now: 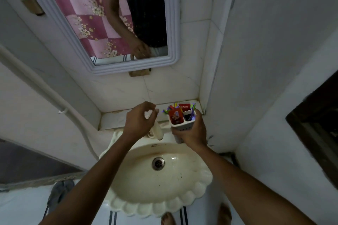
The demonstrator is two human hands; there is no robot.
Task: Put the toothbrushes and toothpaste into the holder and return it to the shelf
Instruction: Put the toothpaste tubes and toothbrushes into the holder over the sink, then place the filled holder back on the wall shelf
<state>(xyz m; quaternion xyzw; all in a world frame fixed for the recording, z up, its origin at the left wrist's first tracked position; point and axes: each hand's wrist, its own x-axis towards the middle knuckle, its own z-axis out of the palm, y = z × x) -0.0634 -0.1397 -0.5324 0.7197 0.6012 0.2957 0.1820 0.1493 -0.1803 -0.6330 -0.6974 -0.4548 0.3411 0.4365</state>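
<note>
The sink (161,179) fills the lower middle, and the shelf (117,118) runs behind it at twelve o'clock. The right hand (193,135) is wrapped around the white holder (180,128), which hangs over the sink's one o'clock rim with toothpaste (176,116) and toothbrushes (192,113) already inside. The left hand (139,122), loosely curled, carries nothing. Best keep the holder upright and set it flat on the shelf.

A white perforated plastic holder (182,129), held upright just above the white tiled shelf (117,118), carries a red toothpaste tube (176,116) in one compartment and several bright toothbrushes (192,110) standing up from it.
</note>
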